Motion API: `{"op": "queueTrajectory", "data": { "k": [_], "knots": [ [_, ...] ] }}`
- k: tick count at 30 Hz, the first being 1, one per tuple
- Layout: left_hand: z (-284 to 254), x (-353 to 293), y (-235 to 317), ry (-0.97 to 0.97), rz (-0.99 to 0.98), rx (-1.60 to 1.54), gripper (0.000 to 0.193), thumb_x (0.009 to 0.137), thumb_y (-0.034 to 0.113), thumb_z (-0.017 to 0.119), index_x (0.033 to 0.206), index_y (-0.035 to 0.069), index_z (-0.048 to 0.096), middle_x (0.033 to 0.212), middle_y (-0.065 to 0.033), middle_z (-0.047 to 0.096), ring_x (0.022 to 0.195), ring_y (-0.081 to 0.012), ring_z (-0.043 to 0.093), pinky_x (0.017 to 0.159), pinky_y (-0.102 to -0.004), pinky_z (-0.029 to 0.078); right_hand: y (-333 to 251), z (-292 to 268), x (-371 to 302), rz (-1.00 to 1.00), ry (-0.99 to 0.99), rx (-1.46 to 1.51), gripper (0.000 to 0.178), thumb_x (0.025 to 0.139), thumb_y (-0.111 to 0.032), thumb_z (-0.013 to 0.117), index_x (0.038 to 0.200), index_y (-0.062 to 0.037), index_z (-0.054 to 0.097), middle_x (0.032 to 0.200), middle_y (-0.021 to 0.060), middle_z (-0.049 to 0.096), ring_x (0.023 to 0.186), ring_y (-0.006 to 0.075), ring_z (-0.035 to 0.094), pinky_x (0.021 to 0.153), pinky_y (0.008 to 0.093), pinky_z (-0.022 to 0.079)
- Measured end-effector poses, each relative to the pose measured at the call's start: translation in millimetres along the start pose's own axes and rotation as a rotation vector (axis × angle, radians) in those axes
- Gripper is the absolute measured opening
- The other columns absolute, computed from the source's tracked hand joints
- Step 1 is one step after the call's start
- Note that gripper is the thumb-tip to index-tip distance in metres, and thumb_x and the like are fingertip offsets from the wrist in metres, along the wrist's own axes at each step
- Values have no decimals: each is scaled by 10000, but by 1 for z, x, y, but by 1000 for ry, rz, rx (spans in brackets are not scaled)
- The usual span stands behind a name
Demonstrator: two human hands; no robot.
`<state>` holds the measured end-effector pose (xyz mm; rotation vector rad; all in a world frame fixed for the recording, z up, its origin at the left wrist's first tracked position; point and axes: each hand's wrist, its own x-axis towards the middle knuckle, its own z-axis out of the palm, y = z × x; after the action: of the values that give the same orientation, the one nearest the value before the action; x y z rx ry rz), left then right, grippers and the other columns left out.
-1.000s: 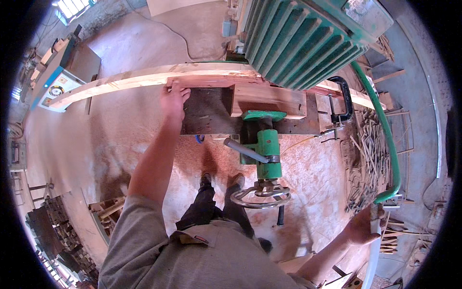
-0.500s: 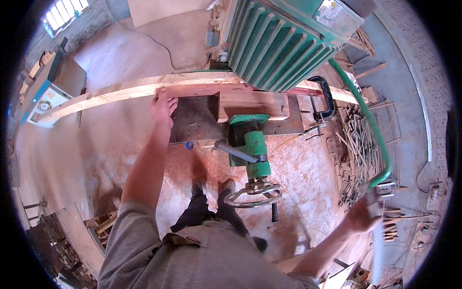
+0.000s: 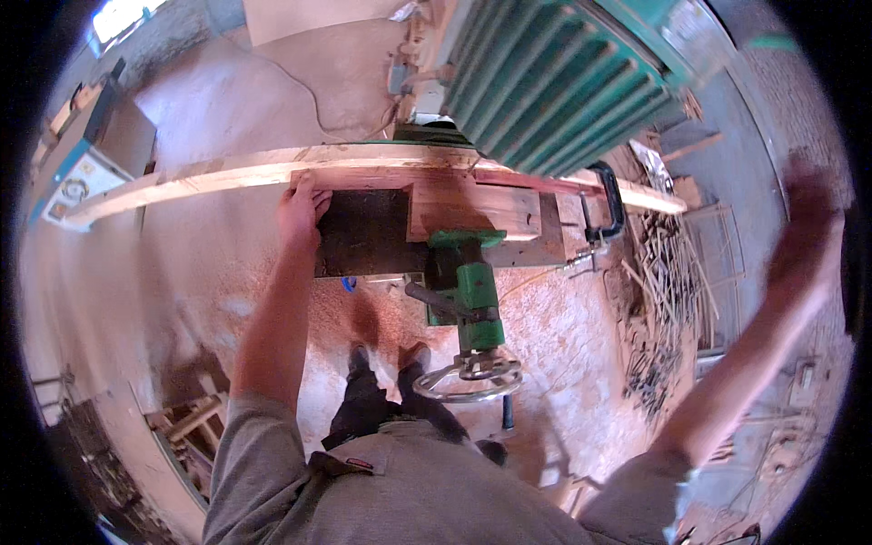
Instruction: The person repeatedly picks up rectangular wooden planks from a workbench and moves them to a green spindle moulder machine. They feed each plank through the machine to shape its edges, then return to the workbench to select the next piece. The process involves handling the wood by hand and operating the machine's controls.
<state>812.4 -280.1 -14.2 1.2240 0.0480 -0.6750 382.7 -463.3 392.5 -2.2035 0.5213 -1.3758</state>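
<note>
My left hand (image 3: 302, 213) is closed round the left end of a long reddish wooden piece (image 3: 363, 179). That piece lies along a long pale wooden bar (image 3: 227, 165). A short reddish wood block (image 3: 454, 204) sits against its near side, with a green screw clamp (image 3: 474, 282) pressing on the block. Above them hangs the green ribbed housing (image 3: 554, 86) of a machine. My right hand (image 3: 813, 191) is raised at the far right, smeared by motion; its fingers cannot be made out. A blurred green bar (image 3: 772, 42) shows beyond it.
A shiny handwheel (image 3: 468, 377) stands out toward me from the screw clamp. A black C-clamp (image 3: 610, 202) grips the right part of the bar. Offcuts (image 3: 668, 282) are heaped on the floor at the right. A blue and white cabinet (image 3: 86, 182) stands at the left.
My right hand has swung up and away from the lower right, where it was at the end of the green lever. The lever has left its earlier place. My left hand stays on the wood.
</note>
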Motion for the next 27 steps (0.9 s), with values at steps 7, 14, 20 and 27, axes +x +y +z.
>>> {"op": "queueTrajectory", "data": {
  "k": [7, 14, 20, 27],
  "knots": [
    [5, 3, -6, 36, 33, 3, 361, 861, 287, 602, 1075, 8, 522, 909, -98, 621, 777, -194, 631, 656, -291, 515, 18, 290, -186, 533, -1112, 58, 487, 850, -457, 556, 1085, -34, 606, 1113, 173, 599, 969, 324, 605, 807, 390, 498],
    [-3, 4, -4, 76, -29, 16, 351, 858, 287, 609, 1048, 5, 522, 880, -96, 617, 733, -189, 628, 620, -278, 514, 148, 155, -245, 1253, 424, 773, 485, 934, -416, 432, 537, -138, 413, 447, 15, 384, 404, 139, 397, 457, 289, 382],
    [-44, 32, 4, 39, -17, -46, 268, 878, 277, 575, 972, 28, 544, 847, -79, 615, 747, -176, 625, 639, -262, 510, 168, 105, -315, 1083, 159, 122, 337, 945, -213, 459, 1161, 42, 507, 911, 122, 628, 755, 168, 613, 638, 292, 524],
    [-176, 58, 59, -200, 111, -233, 243, 905, 246, 524, 1066, 68, 563, 989, -62, 633, 903, -185, 605, 755, -295, 517, 61, 46, -341, 1054, 432, 17, 386, 913, -311, 519, 1099, 28, 532, 860, 119, 614, 681, 176, 598, 607, 306, 508]
  ]
}}
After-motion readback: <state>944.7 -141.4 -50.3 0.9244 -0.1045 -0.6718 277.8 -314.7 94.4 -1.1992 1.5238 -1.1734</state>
